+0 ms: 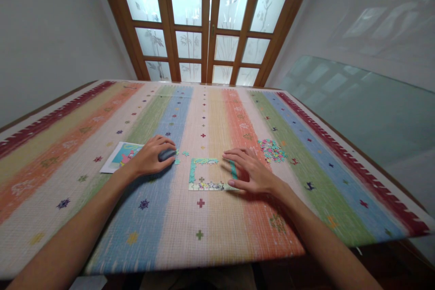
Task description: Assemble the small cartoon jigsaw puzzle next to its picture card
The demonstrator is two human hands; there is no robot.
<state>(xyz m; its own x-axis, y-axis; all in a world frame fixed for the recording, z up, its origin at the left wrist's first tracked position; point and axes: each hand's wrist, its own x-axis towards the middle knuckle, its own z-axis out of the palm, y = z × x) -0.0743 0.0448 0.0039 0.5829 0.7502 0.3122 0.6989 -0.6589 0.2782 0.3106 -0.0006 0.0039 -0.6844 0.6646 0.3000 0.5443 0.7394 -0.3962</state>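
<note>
**A:** How do the hands sit from where you are watching?

**B:** I see both forearms reaching in from the near edge of the desk (50,154). The left hand (151,156) lies palm down with its fingers curled over a small dark object (166,154), clasping it. The right hand (250,172) is flat and relaxed, fingers stretched toward the left, fingertips touching the right side of the puzzle frame (208,174). It grips nothing.

**A:** And which way does the frame lie?

**B:** It sits between the two hands, near the middle of the striped cloth (217,217). Its long axis runs left to right across my view. The top, left and bottom edges are joined; the right side is partly under the fingers, so I cannot tell if it closes.

**A:** How does it look?

**B:** Teal along the top and left, paler and mixed in colour along the bottom, hollow in the middle. A few loose teal pieces (185,153) lie just beside the left hand, a heap of pieces (272,150) lies beyond the right hand, and a picture card (118,156) lies partly under the left wrist.
</note>
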